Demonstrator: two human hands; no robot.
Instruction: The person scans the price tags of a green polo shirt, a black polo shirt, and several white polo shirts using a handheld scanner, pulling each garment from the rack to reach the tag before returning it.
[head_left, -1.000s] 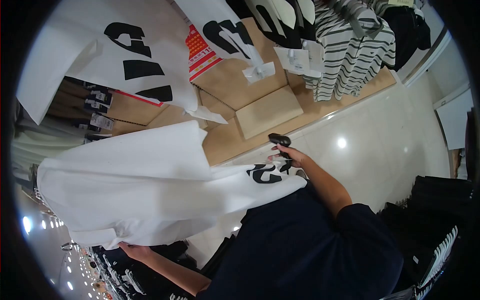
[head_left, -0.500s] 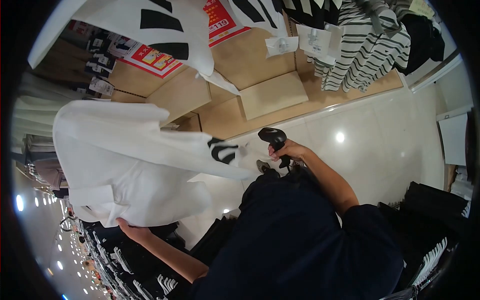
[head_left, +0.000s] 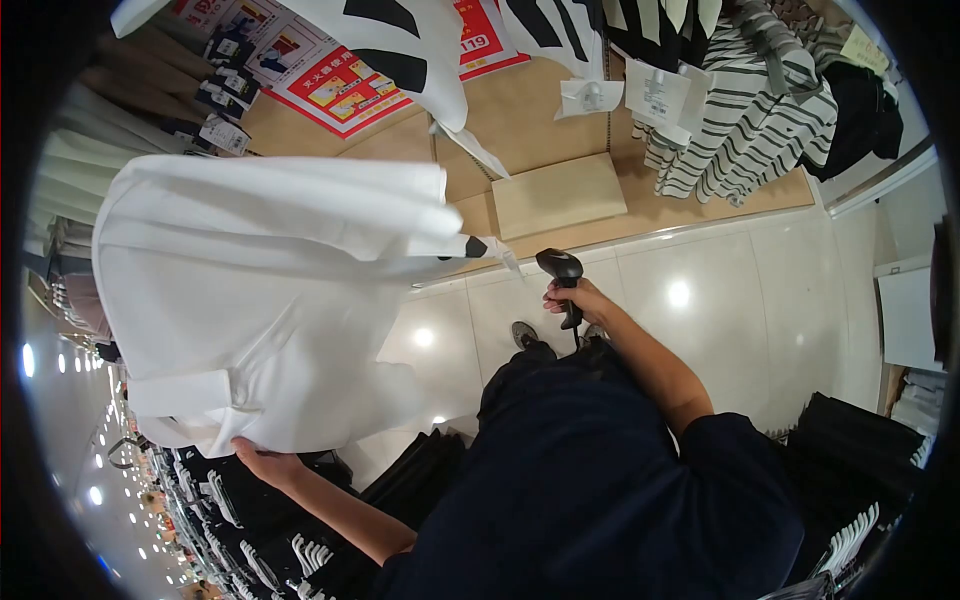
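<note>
At the left, my left hand (head_left: 265, 464) grips a white shirt (head_left: 270, 270) by its collar end, on a hanger whose hook shows beside it. The shirt hangs outward, with a dark print and a tag-like pale piece at its far end. In my right hand (head_left: 582, 298) is a black barcode scanner (head_left: 562, 266), held by its handle in front of my body. Its head points toward the shirt's far end, with a gap between them. A cable runs down from the handle.
White garments with black print (head_left: 420, 60), a striped shirt (head_left: 700, 140) and red posters (head_left: 345, 95) hang at the wooden display. A pale block (head_left: 560, 195) rests on its base. Black garments on racks (head_left: 840, 450) stand on both sides. Tiled floor (head_left: 690, 320) lies ahead.
The shirt has swung, so its far end sits higher and less of the black print shows. The scanner has shifted slightly right and up. Both hands keep their hold.
</note>
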